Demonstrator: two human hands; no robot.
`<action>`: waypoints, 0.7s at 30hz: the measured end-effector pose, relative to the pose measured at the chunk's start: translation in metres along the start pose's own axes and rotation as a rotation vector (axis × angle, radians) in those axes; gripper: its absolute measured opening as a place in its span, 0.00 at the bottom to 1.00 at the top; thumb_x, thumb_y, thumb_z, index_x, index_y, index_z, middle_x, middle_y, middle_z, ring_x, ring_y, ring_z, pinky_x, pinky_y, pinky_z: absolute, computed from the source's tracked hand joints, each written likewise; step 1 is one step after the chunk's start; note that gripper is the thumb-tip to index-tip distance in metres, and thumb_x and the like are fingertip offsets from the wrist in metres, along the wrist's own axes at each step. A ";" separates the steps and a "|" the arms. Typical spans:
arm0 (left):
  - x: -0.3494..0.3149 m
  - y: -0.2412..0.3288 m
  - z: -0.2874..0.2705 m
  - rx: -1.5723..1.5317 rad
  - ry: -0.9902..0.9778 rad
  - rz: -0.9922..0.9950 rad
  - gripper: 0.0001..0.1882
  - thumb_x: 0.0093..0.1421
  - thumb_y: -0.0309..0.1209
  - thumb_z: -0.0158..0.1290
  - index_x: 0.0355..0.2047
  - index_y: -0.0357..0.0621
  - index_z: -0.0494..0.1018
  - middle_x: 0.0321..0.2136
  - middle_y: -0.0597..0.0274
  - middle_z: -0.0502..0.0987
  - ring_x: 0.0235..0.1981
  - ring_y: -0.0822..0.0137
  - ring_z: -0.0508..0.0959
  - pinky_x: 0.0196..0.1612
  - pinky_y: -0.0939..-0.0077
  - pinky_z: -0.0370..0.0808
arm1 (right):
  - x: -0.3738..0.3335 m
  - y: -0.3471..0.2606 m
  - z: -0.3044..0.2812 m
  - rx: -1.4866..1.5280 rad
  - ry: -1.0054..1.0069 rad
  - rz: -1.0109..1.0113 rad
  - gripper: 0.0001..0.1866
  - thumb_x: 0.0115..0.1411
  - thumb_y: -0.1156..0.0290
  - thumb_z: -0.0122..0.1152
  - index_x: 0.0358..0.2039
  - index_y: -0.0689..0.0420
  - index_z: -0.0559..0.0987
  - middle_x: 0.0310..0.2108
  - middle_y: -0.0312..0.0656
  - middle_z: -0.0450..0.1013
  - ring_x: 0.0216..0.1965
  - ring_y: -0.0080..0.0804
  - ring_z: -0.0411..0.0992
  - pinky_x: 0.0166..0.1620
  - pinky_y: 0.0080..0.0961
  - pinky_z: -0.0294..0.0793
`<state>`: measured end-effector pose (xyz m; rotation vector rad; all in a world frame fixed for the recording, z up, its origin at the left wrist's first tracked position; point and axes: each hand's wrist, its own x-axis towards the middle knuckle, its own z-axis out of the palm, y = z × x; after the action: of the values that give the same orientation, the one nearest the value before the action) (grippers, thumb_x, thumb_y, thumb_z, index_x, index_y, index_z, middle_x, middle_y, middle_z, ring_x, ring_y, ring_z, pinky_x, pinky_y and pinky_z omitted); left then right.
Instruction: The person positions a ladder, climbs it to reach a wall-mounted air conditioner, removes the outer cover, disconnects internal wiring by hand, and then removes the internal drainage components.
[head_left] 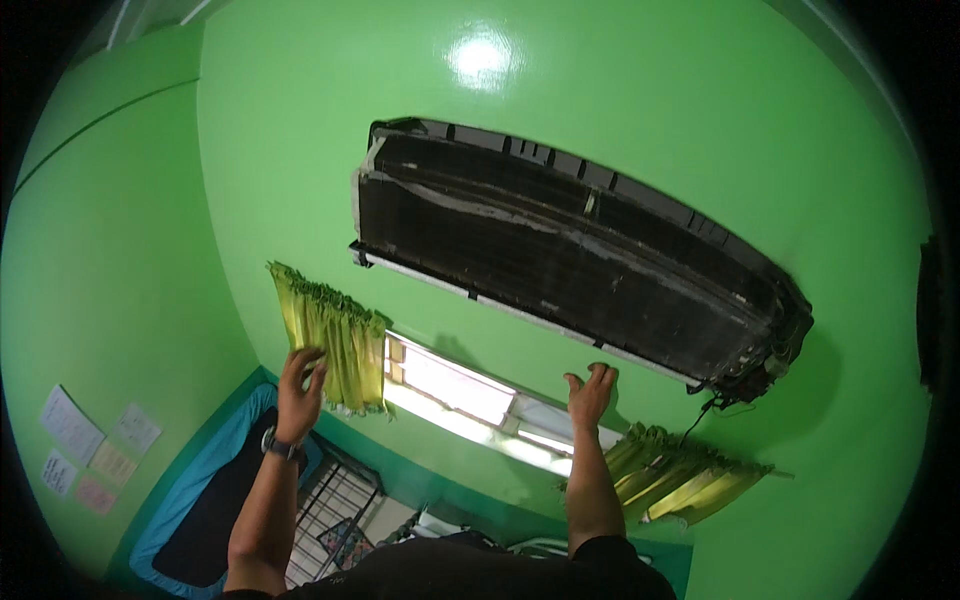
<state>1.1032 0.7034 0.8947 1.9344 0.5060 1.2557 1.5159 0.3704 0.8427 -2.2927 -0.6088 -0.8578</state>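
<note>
High on the green wall hangs a split air conditioner's indoor unit with its front cover off, so its dark, dusty coil shows. A pale strip runs along its lower edge. My right hand is raised just under that strip, thumb and fingers apart, with nothing seen in it; whether the fingertips touch the unit I cannot tell. Farther left, my left hand is lifted in front of a yellow-green curtain, fingers loosely bent and apart from the thumb. It wears a dark wristwatch.
A bright window lies below the unit, with a second curtain to its right. A dark cable dangles from the unit's right end. At lower left are a blue-edged dark mattress and a black metal rack. Papers hang on the left wall.
</note>
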 end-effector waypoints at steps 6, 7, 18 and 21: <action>-0.120 -0.060 -0.037 0.167 0.058 -0.258 0.08 0.66 0.24 0.53 0.44 0.36 0.75 0.41 0.54 0.75 0.44 0.59 0.79 0.46 0.69 0.75 | -0.003 0.003 0.005 -0.002 -0.003 -0.018 0.30 0.52 0.63 0.77 0.45 0.59 0.66 0.44 0.49 0.60 0.45 0.53 0.69 0.43 0.48 0.74; -0.141 -0.067 -0.037 0.164 0.063 -0.264 0.08 0.66 0.24 0.53 0.44 0.36 0.75 0.41 0.54 0.75 0.44 0.59 0.79 0.46 0.69 0.75 | -0.003 0.003 0.006 -0.009 0.017 -0.048 0.30 0.52 0.62 0.77 0.45 0.59 0.66 0.44 0.49 0.60 0.45 0.53 0.70 0.42 0.49 0.73; -0.147 -0.034 0.002 0.228 -0.044 -0.261 0.07 0.63 0.23 0.56 0.41 0.37 0.76 0.41 0.51 0.75 0.37 0.53 0.78 0.41 0.65 0.76 | -0.005 0.009 0.007 -0.052 -0.067 -0.041 0.31 0.53 0.61 0.77 0.46 0.61 0.66 0.44 0.49 0.60 0.44 0.52 0.69 0.41 0.46 0.73; -0.117 -0.020 0.016 0.193 -0.026 -0.190 0.08 0.62 0.23 0.56 0.42 0.38 0.76 0.43 0.50 0.75 0.40 0.51 0.77 0.44 0.63 0.75 | -0.004 0.014 0.004 -0.071 -0.068 -0.052 0.31 0.54 0.60 0.76 0.46 0.62 0.66 0.45 0.50 0.60 0.45 0.51 0.69 0.41 0.47 0.74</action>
<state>1.0683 0.6309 0.8059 2.0039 0.8030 1.0931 1.5234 0.3625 0.8322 -2.3883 -0.6802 -0.8406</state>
